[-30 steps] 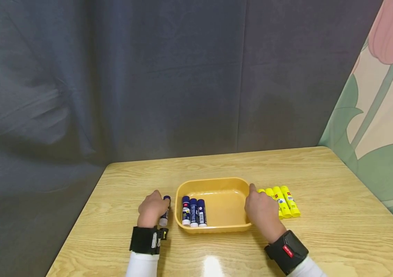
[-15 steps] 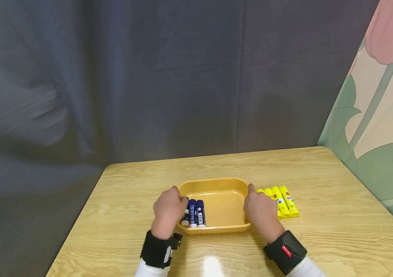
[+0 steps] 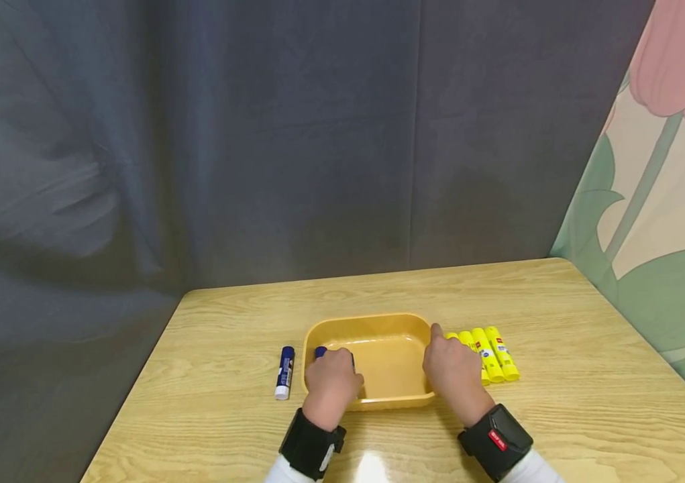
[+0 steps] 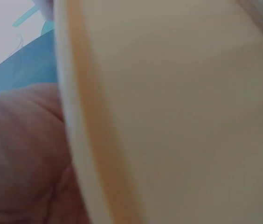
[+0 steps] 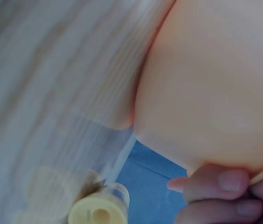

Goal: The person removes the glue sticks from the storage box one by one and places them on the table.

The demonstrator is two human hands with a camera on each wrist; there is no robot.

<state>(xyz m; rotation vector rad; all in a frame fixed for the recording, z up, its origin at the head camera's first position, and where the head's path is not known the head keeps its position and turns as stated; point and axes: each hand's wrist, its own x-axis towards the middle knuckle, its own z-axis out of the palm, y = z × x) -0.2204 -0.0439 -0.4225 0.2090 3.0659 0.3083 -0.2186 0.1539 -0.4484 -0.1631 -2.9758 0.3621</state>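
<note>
A yellow plastic tray stands on the table. My left hand reaches over its front rim into the left part, on top of the blue glue sticks lying there. It hides most of them, and its fingertips are out of sight. In the left wrist view the tray wall covers part of the palm. My right hand grips the tray's right rim, its fingers curled at the edge in the right wrist view. One blue glue stick with a white end lies left of the tray.
Several yellow glue sticks lie side by side just right of the tray, partly behind my right hand; the end of one yellow stick shows in the right wrist view. A dark curtain hangs behind the wooden table.
My left hand has left the blue glue stick on the table beside the tray and moved right, across the tray's left rim, onto the sticks inside. My right hand has stayed on the rim.
</note>
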